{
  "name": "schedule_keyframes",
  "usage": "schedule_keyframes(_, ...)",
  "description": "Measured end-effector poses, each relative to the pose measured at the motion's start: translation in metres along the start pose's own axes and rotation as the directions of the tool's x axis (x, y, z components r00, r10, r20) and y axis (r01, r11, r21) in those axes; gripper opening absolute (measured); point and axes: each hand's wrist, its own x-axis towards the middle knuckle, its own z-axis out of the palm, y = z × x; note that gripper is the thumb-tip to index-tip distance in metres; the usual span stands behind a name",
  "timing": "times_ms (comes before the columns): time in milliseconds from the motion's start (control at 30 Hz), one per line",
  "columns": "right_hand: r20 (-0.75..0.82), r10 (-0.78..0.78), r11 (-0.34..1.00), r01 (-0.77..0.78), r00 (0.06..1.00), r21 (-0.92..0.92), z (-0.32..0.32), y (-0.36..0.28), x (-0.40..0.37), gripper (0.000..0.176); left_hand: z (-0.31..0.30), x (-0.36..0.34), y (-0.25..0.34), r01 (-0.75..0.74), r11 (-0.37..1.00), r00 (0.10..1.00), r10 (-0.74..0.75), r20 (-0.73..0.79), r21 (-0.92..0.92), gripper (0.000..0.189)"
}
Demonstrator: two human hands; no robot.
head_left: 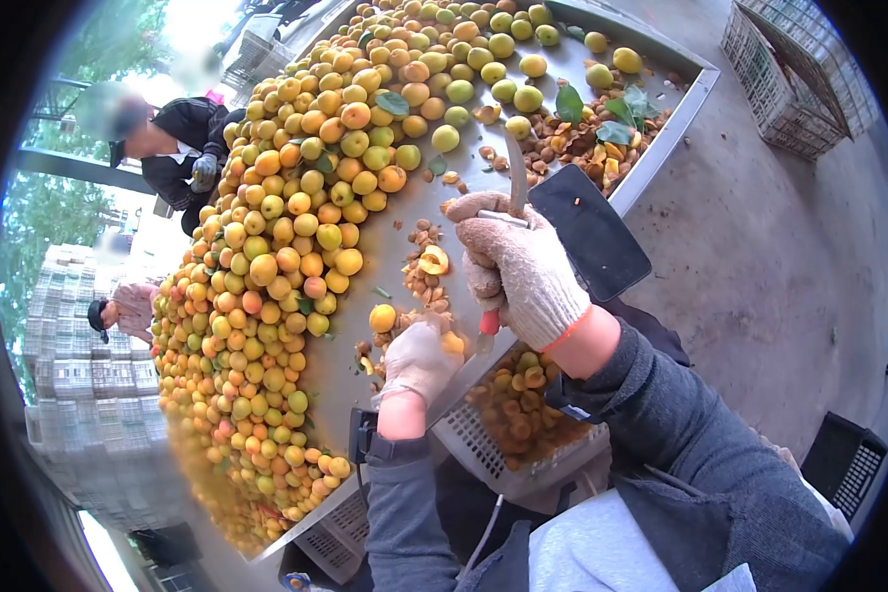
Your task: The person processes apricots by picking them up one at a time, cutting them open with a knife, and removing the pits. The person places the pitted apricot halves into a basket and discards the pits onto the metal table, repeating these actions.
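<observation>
My right hand (523, 261), in a knitted glove, is closed around a knife (517, 178). Its curved blade points away from me, and a red handle end shows below the fist. My left hand (419, 360), in a pale glove and slightly blurred, is closed on an apricot (452, 343), of which only an orange patch shows at the fingertips. Just beyond that hand lie a whole apricot (382, 318) and an opened apricot (433, 259), among a strip of brown pits (424, 284) on the metal table (385, 259).
A large heap of apricots (286, 247) covers the table's left side. More pits (572, 148) and leaves lie far right. Below my hands stands a white crate (474, 439) of cut apricots. A dark flat panel (590, 232) sits at the table edge. Two people stand across the table.
</observation>
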Motion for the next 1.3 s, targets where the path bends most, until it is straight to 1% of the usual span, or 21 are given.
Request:
schedule_keyframes(100, 0.000, -0.006, 1.000, 0.006, 1.000, 0.014, 0.000, -0.002, -0.003, 0.017, -0.005, -0.018, 0.004, 0.174, 0.985, 0.980, -0.174, -0.095, -0.007, 0.031)
schedule_keyframes(167, 0.020, 0.014, 1.000, -0.014, 1.000, -0.009, -0.002, -0.006, -0.004, 0.017, -0.014, -0.037, 0.001, 0.298, 0.756, 0.912, -0.405, -0.059, -0.582, 0.031)
schedule_keyframes(200, 0.006, 0.029, 1.000, -0.029, 1.000, -0.010, -0.004, -0.007, -0.004, 0.017, -0.005, -0.053, -0.018, -0.046, 0.769, 0.956, -0.150, -0.251, -0.638, 0.029)
schedule_keyframes(300, 0.033, -0.034, 0.999, 0.034, 0.999, 0.021, -0.007, -0.008, -0.004, 0.017, -0.035, -0.094, 0.009, 0.236, 0.614, 0.953, -0.297, 0.057, -0.753, 0.036)
schedule_keyframes(367, 0.039, -0.066, 0.998, 0.066, 0.997, 0.000, -0.006, -0.008, -0.005, 0.017, -0.043, -0.104, 0.018, -0.129, 0.849, 0.983, 0.176, 0.043, -0.513, 0.051)
schedule_keyframes(400, 0.037, -0.076, 0.997, 0.077, 0.996, -0.009, -0.005, -0.006, -0.006, 0.017, -0.041, -0.100, 0.011, -0.113, 0.847, 0.985, 0.163, 0.053, -0.520, 0.051)
schedule_keyframes(467, 0.037, -0.048, 0.999, 0.047, 0.998, 0.012, -0.007, 0.000, -0.001, 0.017, -0.038, -0.072, -0.019, -0.212, 0.920, 0.962, 0.138, -0.234, -0.330, 0.063)
schedule_keyframes(533, 0.039, -0.040, 0.999, 0.038, 0.998, 0.034, -0.007, 0.003, -0.001, 0.017, -0.034, -0.029, -0.061, -0.016, 0.936, 0.945, -0.101, -0.313, -0.351, 0.061)
schedule_keyframes(600, 0.063, -0.029, 0.999, 0.031, 0.998, -0.025, -0.004, 0.003, -0.003, 0.017, -0.012, 0.014, -0.101, 0.026, 0.997, 0.900, -0.056, -0.432, -0.076, 0.052)
schedule_keyframes(667, 0.058, -0.022, 0.999, 0.025, 0.998, -0.036, 0.000, 0.002, -0.002, 0.017, -0.007, 0.027, -0.078, 0.273, 0.961, 0.948, -0.275, -0.162, -0.035, 0.046)
schedule_keyframes(833, 0.079, 0.045, 0.995, -0.038, 0.996, -0.088, 0.005, 0.009, -0.002, 0.017, 0.003, 0.011, -0.076, 0.290, 0.957, 0.930, -0.279, -0.241, 0.012, 0.033)
schedule_keyframes(867, 0.097, 0.044, 0.995, -0.035, 0.994, -0.093, 0.007, 0.013, -0.002, 0.017, 0.004, 0.002, -0.083, 0.263, 0.859, 0.902, -0.381, -0.205, -0.438, 0.033)
schedule_keyframes(900, 0.123, 0.081, 0.989, -0.064, 0.989, -0.137, 0.005, 0.019, -0.002, 0.018, 0.005, -0.009, -0.089, 0.179, 0.580, 0.883, -0.451, -0.130, -0.794, 0.034)
schedule_keyframes(933, 0.146, 0.120, 0.979, -0.093, 0.982, -0.180, 0.005, 0.024, -0.004, 0.019, 0.004, -0.023, -0.090, 0.173, 0.580, 0.876, -0.460, -0.144, -0.796, 0.034)
schedule_keyframes(967, 0.148, 0.175, 0.958, -0.134, 0.973, -0.253, 0.011, 0.023, -0.010, 0.014, 0.002, -0.038, -0.085, -0.067, 0.179, 0.924, -0.359, -0.129, -0.982, 0.036)
schedule_keyframes(1000, 0.169, 0.180, 0.957, -0.133, 0.969, -0.258, 0.018, 0.024, -0.015, 0.014, 0.002, -0.051, -0.081, -0.247, -0.287, 0.952, -0.252, -0.176, -0.926, 0.039)
schedule_keyframes(1033, 0.169, 0.239, 0.895, -0.149, 0.956, -0.420, 0.025, 0.025, -0.020, 0.014, 0.003, -0.061, -0.079, -0.266, -0.284, 0.945, -0.264, -0.191, -0.921, 0.039)
schedule_keyframes(1100, 0.179, 0.294, 0.752, -0.112, 0.939, -0.649, 0.033, 0.038, -0.028, 0.012, 0.008, -0.074, -0.074, -0.240, -0.650, 0.971, -0.151, -0.187, -0.721, 0.045)
schedule_keyframes(1200, 0.488, 0.064, 0.642, 0.339, 0.871, -0.688, 0.010, 0.098, -0.024, 0.008, 0.011, -0.088, -0.061, -0.300, -0.622, 0.948, -0.279, -0.153, -0.723, 0.047)
schedule_keyframes(1233, 0.509, 0.096, 0.488, 0.405, 0.856, -0.773, 0.017, 0.093, -0.029, 0.010, 0.015, -0.086, -0.064, -0.321, -0.622, 0.947, -0.230, -0.226, -0.714, 0.049)
schedule_keyframes(1300, 0.483, 0.168, 0.438, 0.374, 0.859, -0.818, 0.022, 0.099, -0.033, 0.011, 0.023, -0.083, -0.066, -0.346, -0.647, 0.938, -0.209, -0.278, -0.680, 0.049)
